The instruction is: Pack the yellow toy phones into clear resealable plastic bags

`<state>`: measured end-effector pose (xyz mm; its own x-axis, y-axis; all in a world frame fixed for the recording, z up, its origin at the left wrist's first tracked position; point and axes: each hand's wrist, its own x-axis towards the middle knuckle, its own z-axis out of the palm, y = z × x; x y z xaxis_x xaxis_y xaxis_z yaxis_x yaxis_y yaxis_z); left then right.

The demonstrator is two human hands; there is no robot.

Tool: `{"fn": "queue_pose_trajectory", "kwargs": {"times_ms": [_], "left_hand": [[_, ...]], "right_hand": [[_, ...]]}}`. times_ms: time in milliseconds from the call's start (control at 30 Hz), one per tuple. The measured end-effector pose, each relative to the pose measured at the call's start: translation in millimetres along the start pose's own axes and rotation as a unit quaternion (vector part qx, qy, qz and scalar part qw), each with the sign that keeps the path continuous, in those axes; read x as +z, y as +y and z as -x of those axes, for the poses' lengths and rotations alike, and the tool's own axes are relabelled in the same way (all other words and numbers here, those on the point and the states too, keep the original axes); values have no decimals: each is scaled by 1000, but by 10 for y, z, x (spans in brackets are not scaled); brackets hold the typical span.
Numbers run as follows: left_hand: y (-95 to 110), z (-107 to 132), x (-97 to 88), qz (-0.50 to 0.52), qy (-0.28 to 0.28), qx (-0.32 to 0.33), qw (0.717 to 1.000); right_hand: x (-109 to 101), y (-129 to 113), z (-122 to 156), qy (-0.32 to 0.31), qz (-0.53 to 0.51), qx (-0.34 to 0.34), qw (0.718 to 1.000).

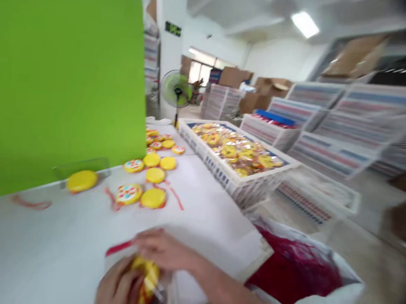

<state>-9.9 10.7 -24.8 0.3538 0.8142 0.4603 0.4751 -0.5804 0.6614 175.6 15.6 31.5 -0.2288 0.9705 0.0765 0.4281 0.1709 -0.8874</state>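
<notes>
The left hand (118, 288) grips a yellow disc (149, 276).

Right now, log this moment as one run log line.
left hand: holds yellow disc in clear bag | right hand: on red cord | nearby: white sack of red cords

White plastic crate (203, 145) — glossy cellophane wrappers (236, 150)

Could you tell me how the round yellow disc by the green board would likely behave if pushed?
The round yellow disc looks like rigid plastic, so it should feel stiff. Its glossy domed face may be somewhat slippery. Lying flat it seems stable, but its circular edge suggests it could roll if tipped upright.
</notes>
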Motion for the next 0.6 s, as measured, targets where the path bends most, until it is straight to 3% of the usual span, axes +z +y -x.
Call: {"fn": "queue_pose_trajectory", "kwargs": {"times_ms": [67, 100, 267, 467, 600], "left_hand": [[17, 19, -25, 3, -21, -10, 1000], [37, 20, -38, 9, -37, -21, 999], [189, -16, -102, 52, -91, -71, 992], [285, -102, -279, 68, -134, -69, 986], [431, -188, -388, 89, -162, -96, 978]], "right_hand": [[-79, 9, 132, 97, -20, 77, 992], [-132, 26, 199, 107, -16, 108, 988], [-197, 88, 486, 63, 14, 159, 985], [129, 69, 491, 100, 31, 129, 986], [217, -18, 398, 152, 16, 108, 982]]}}
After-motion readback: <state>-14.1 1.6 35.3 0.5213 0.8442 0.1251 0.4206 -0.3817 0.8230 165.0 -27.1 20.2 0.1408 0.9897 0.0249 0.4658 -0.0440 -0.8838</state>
